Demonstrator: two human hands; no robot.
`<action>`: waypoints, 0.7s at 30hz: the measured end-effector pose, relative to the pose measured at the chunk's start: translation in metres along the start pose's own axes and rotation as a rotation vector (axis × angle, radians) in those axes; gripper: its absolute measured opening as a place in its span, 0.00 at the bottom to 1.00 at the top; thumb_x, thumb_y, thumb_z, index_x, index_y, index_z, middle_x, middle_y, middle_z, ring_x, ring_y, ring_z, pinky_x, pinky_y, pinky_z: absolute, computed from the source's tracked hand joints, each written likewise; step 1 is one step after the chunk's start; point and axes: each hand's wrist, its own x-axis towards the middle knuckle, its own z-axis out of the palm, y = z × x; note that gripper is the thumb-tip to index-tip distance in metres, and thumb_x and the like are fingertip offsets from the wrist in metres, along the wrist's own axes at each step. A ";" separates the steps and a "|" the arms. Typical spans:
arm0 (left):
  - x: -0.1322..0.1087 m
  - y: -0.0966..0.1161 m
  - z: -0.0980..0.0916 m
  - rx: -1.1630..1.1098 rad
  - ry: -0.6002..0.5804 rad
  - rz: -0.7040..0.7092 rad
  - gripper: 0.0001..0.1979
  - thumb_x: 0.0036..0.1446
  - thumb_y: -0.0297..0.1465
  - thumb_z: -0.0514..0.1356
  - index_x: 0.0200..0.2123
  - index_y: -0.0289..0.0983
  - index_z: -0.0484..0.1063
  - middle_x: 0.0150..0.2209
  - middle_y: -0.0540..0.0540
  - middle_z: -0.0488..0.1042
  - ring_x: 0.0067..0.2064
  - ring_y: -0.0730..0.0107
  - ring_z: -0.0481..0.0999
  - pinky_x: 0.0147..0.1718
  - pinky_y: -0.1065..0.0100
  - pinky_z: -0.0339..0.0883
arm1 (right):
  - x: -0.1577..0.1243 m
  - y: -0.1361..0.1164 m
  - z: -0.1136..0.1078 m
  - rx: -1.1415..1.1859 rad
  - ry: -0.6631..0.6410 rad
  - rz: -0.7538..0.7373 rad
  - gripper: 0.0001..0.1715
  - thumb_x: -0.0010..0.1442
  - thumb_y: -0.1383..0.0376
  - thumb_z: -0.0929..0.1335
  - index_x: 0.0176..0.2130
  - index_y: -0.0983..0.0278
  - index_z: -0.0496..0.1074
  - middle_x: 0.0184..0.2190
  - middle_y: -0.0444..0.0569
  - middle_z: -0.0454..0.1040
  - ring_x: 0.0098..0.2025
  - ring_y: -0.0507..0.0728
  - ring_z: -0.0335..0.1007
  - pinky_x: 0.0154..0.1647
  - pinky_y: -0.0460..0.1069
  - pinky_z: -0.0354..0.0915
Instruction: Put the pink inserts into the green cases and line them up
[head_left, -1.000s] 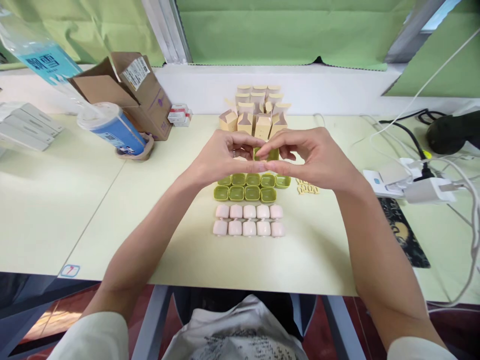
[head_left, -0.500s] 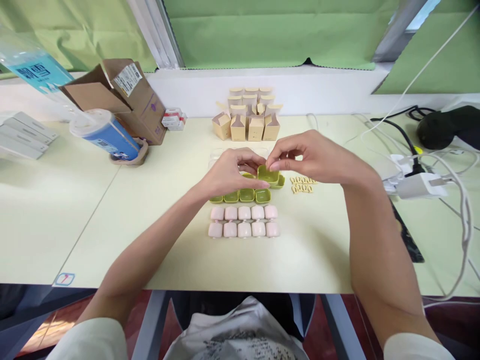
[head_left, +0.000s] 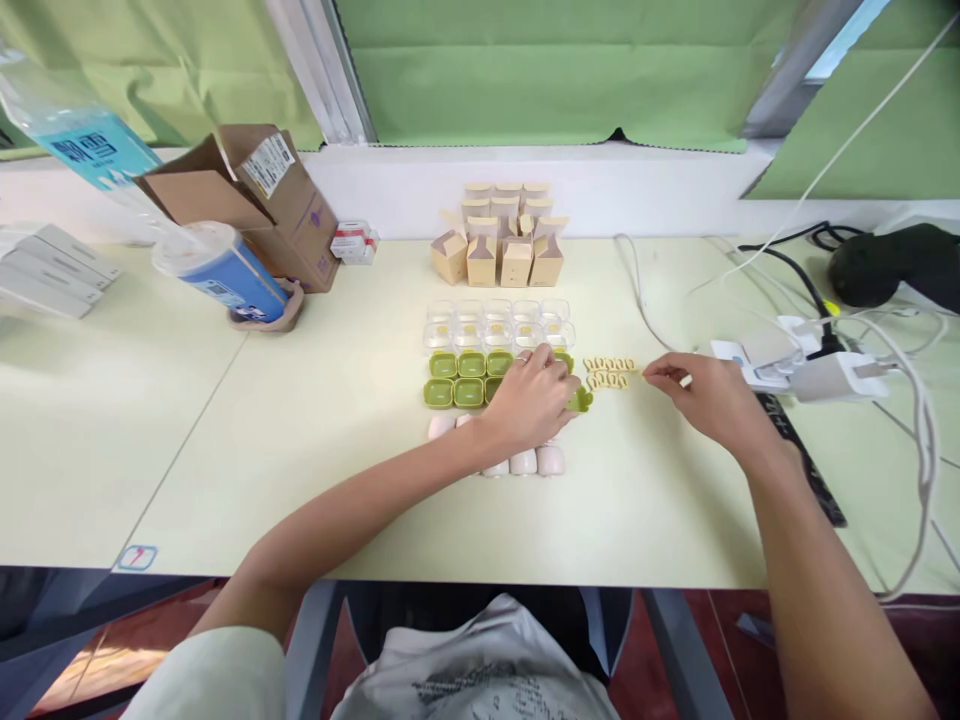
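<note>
My left hand (head_left: 531,398) is closed around a small green box (head_left: 580,400), of which only the right end shows past the fingers. Two rows of green boxes (head_left: 469,392) lie under and beside this hand. My right hand (head_left: 694,392) pinches a small yellow piece (head_left: 637,372) at the right end of a cluster of similar yellow pieces (head_left: 609,372). Rounded pale pink pieces (head_left: 550,460) sit in two rows nearer me, partly covered by my left wrist. Clear plastic covers (head_left: 498,322) with yellow spots stand in two rows behind the green boxes.
Small open cardboard boxes (head_left: 516,262) stand at the back by the wall. Left of them are a brown carton (head_left: 300,225), a blue tub (head_left: 238,285) and a tilted bottle (head_left: 90,150). White chargers and cables (head_left: 832,375) spread over the right side.
My left hand has lowered to the rows with a green box. My right hand has left the box and moved right, where it now pinches a small yellow piece.
</note>
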 end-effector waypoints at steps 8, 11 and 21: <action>-0.002 0.000 0.007 0.032 0.042 -0.024 0.11 0.73 0.34 0.65 0.42 0.36 0.87 0.50 0.37 0.83 0.58 0.46 0.70 0.51 0.52 0.72 | -0.021 0.021 0.032 0.092 0.152 -0.110 0.13 0.68 0.58 0.68 0.41 0.59 0.82 0.42 0.55 0.85 0.41 0.65 0.81 0.38 0.57 0.72; -0.003 -0.002 0.010 0.011 0.052 -0.025 0.12 0.73 0.31 0.64 0.39 0.35 0.87 0.50 0.37 0.82 0.60 0.44 0.68 0.54 0.50 0.73 | -0.024 0.022 0.035 0.140 0.183 -0.117 0.11 0.68 0.59 0.70 0.41 0.59 0.83 0.42 0.54 0.85 0.42 0.65 0.81 0.38 0.57 0.73; -0.004 -0.001 0.016 -0.002 0.128 -0.001 0.21 0.76 0.32 0.60 0.30 0.35 0.85 0.51 0.35 0.81 0.61 0.44 0.66 0.53 0.50 0.75 | -0.027 0.030 0.038 0.166 0.241 -0.090 0.13 0.68 0.55 0.74 0.44 0.59 0.88 0.44 0.55 0.88 0.43 0.66 0.83 0.40 0.59 0.77</action>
